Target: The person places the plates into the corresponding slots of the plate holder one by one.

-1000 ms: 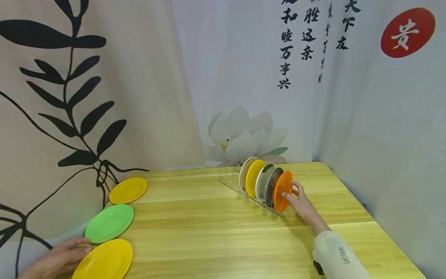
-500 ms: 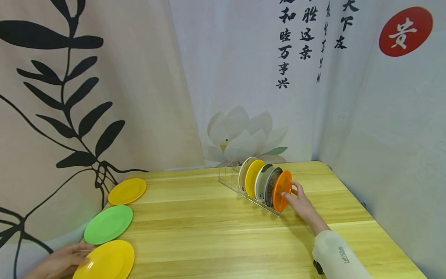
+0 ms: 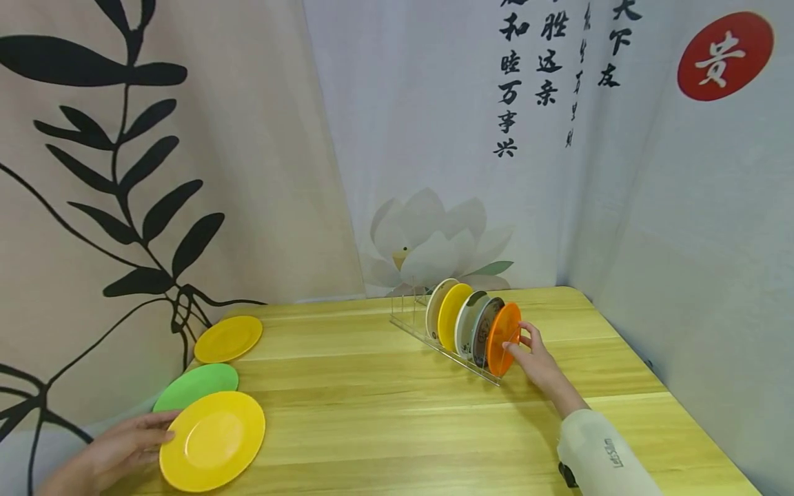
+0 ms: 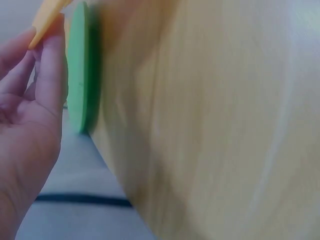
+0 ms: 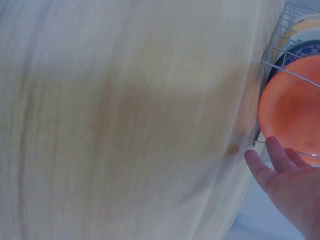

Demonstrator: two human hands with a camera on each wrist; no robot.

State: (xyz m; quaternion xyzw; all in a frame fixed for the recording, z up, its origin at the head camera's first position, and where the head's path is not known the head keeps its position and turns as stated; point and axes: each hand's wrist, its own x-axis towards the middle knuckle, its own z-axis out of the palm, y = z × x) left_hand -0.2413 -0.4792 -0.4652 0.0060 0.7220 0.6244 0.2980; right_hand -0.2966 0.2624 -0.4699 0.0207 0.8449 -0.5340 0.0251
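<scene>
Overlaps and cropped edges.
The yellow plate (image 3: 213, 441) in my left hand (image 3: 120, 444) covers the near part of the green plate (image 3: 194, 386); the left wrist view crops my yellow one at the top. The orange plate (image 3: 505, 334) hides much of the dark plate (image 3: 486, 325). Whether my right hand (image 3: 541, 362) pinches plate or rack (image 3: 444, 352), I can't tell. The bench (image 4: 210, 125) blurs in both wrist views.

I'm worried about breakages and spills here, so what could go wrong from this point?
The yellow plate in the left hand is pinched at one edge, so it could tilt or slip.

It might also bump the green plate close by, near the table's edge.

The right hand is at the orange plate; a nudge could jostle the plates in the wire rack.
</scene>
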